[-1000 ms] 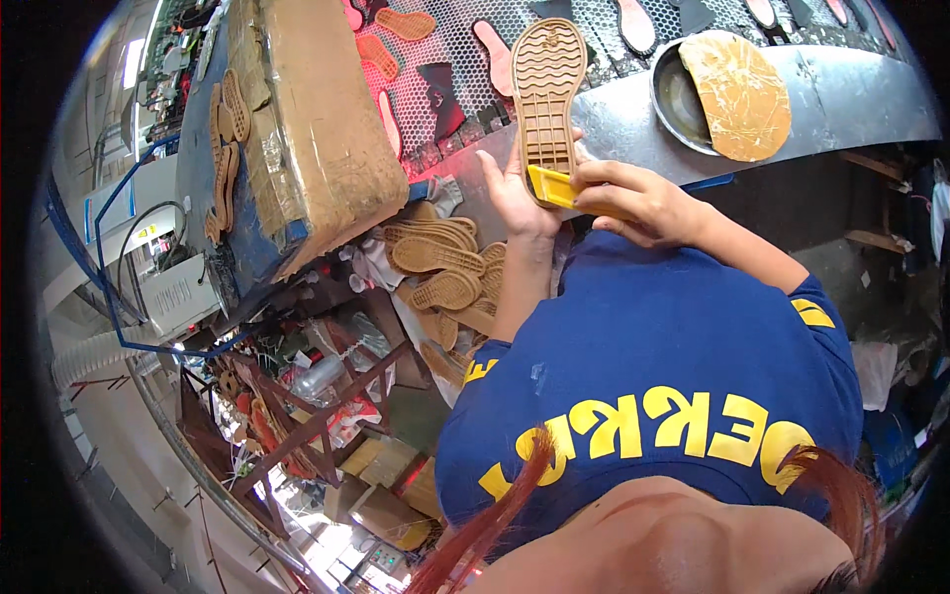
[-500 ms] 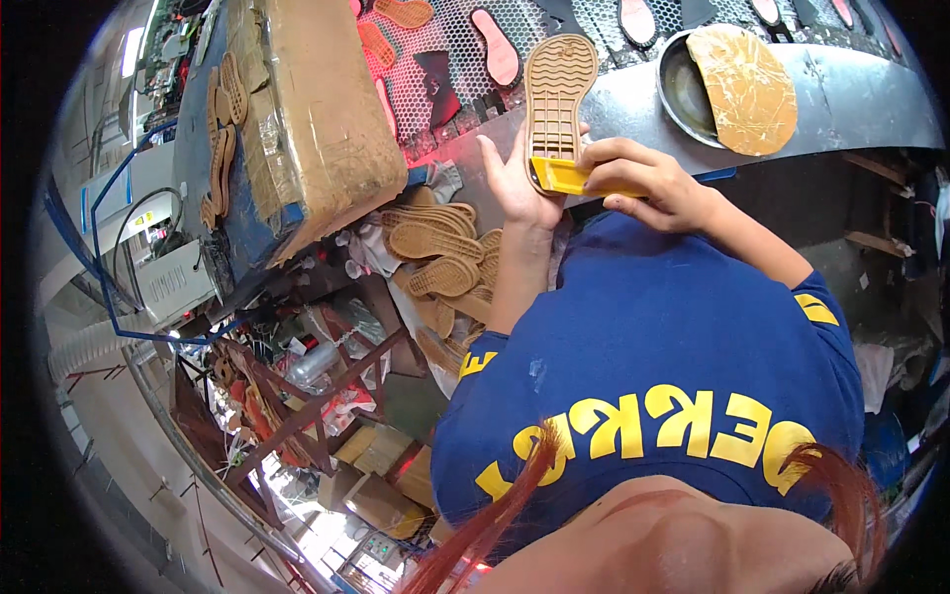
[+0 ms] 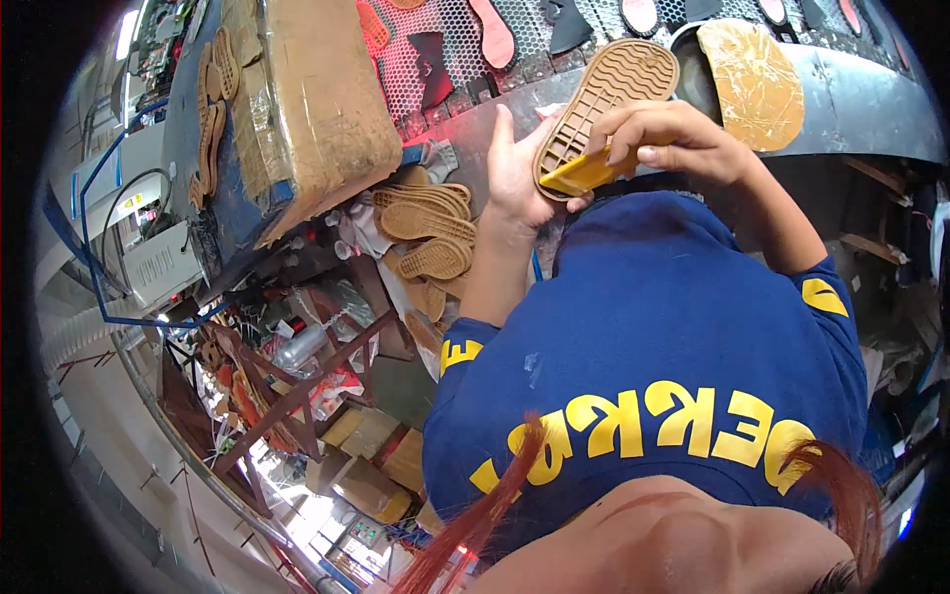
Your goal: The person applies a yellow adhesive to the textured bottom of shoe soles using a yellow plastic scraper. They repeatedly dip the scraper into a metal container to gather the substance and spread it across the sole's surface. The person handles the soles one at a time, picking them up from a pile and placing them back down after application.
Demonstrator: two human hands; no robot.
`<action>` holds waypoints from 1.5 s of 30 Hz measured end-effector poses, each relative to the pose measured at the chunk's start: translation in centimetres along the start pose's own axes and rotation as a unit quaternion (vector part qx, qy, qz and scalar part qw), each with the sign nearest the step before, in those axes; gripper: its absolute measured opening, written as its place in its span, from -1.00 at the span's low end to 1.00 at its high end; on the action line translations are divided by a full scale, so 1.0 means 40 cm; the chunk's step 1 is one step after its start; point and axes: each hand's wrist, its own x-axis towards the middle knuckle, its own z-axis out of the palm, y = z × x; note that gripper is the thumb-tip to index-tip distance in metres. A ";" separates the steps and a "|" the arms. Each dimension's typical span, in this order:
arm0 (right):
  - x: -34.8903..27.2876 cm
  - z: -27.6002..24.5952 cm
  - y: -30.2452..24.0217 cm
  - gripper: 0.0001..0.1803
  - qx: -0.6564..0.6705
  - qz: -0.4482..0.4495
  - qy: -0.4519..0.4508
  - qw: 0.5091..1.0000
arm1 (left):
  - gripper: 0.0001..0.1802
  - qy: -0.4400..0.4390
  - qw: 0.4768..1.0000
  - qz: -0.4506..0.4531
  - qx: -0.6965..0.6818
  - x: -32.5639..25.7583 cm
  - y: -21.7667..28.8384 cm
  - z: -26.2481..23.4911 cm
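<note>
Left hand (image 3: 517,178) cups tan shoe sole (image 3: 606,99), tread up. Right hand (image 3: 665,141), at 3 o'clock, pinches yellow tool (image 3: 584,175) against it.

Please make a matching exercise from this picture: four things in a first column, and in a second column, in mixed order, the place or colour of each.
1. tan shoe sole
2. yellow tool
3. cardboard box
4. pile of soles

a. gripped by the right hand
b. below the left forearm, low down
c. resting in the left hand
d. on the blue bench, far left

1-c, 2-a, 3-d, 4-b
</note>
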 end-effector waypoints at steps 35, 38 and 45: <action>-0.329 -0.117 0.439 -0.83 -0.413 0.171 0.546 0.709 | 0.05 0.058 0.816 0.464 0.340 0.018 0.051 -0.099; -0.324 -0.113 0.432 -0.83 -0.205 0.227 0.557 0.772 | 0.09 0.077 0.777 0.450 0.433 -0.006 0.048 -0.102; -0.196 -0.072 0.264 -0.65 0.021 0.032 0.608 0.793 | 0.07 0.101 0.721 0.471 0.497 -0.002 0.011 -0.080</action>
